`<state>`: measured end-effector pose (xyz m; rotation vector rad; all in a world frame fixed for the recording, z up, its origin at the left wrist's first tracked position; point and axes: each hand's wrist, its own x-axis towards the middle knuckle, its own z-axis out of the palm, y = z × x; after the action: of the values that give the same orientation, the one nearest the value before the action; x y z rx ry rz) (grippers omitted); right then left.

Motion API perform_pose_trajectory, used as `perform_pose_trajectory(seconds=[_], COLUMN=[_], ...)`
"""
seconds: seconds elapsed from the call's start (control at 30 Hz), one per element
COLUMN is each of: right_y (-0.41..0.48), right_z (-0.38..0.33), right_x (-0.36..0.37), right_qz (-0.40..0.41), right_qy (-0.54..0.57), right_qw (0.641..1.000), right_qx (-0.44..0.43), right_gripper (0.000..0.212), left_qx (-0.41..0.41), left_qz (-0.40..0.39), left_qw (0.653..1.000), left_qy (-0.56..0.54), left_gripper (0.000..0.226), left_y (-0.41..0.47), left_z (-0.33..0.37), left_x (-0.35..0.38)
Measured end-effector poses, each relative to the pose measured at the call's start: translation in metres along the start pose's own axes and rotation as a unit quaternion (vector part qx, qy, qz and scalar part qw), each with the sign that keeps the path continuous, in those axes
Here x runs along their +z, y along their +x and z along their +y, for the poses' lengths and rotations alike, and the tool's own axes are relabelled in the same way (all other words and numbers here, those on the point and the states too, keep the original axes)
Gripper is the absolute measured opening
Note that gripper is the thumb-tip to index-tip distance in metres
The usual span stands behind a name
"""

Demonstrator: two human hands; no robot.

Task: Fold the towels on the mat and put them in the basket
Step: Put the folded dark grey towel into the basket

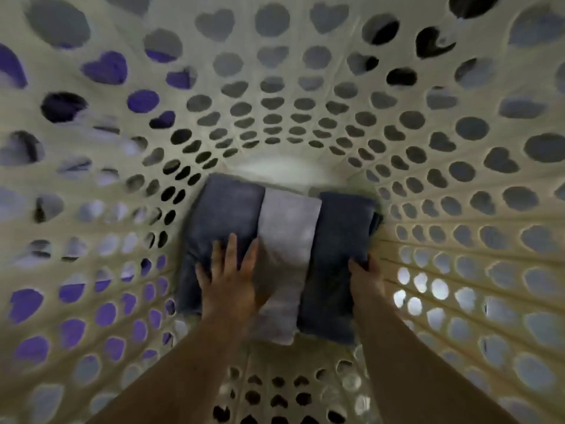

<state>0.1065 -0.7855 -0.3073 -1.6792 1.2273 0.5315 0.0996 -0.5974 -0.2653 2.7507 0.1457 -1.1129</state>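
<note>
Towels lay folded, three side by side and touching, on the floor of the basket (272, 169), whose perforated walls rose on every side. The dark left towel (226, 209) carried the left hand (229, 270), which rested flat on its near half with palm down and fingers straight and spread apart, gripping nothing. The left forearm (171, 362) reached in from the lower edge. The pale middle towel (287, 228) lay untouched between the hands. The dark right towel (339, 240) was held at its near right edge by the right hand (365, 276), thumb on top and fingers curled down between towel and wall. The right forearm (406, 356) entered straight from below.
</note>
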Motion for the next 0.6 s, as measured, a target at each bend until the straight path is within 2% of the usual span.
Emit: perform_pose_trajectory(seconds=[0.1,0.23,0.3,0.37,0.4,0.43,0.47,0.5,0.53,0.57,0.6], right_y=[0.013,0.014,0.011,-0.001,-0.009,-0.016,-0.020,-0.020,-0.020,-0.018,-0.016], right_z=[0.007,0.006,0.004,0.002,0.001,0.003,0.007,0.014,0.019,0.023,0.023], right_x=[0.000,-0.003,-0.004,-0.002,-0.001,-0.001,0.002,0.006,0.010,0.013,0.015], right_qz=[-0.029,-0.098,-0.084,-0.002,0.075,0.149,0.175,0.155,0.109,0.075,0.036], right_qy=[0.001,0.019,-0.022,-0.144,-0.219,-0.284,-0.337,-0.390,-0.444,-0.488,-0.520], right_qw=[0.999,0.994,0.996,0.988,0.965,0.922,0.870,0.822,0.787,0.764,0.762], right_qx=[0.038,0.040,0.011,-0.057,-0.121,-0.217,-0.313,-0.384,-0.415,-0.415,-0.385], right_gripper=[0.036,0.037,0.042,0.051,0.054,0.055,0.056,0.059,0.062,0.064,0.064], left_qx=[-0.024,-0.018,-0.020,-0.023,-0.023,-0.025,-0.025,-0.028,-0.028,-0.026,-0.023], left_qz=[-0.054,-0.060,-0.058,-0.053,-0.049,-0.045,-0.043,-0.044,-0.045,-0.043,-0.036], left_qw=[0.997,0.997,0.997,0.998,0.998,0.998,0.998,0.998,0.998,0.998,0.998], left_qy=[0.038,0.038,0.039,0.038,0.034,0.031,0.031,0.034,0.036,0.038,0.039], left_gripper=[0.079,0.084,0.085,0.084,0.084,0.085,0.085,0.085,0.085,0.085,0.084], left_y=[0.012,0.016,0.014,0.012,0.013,0.013,0.012,0.012,0.012,0.011,0.010], left_z=[-0.007,-0.007,-0.008,-0.007,-0.006,-0.004,-0.003,-0.002,-0.002,-0.001,-0.002], left_x=[0.009,0.013,0.014,0.012,0.013,0.013,0.014,0.014,0.015,0.015,0.015])
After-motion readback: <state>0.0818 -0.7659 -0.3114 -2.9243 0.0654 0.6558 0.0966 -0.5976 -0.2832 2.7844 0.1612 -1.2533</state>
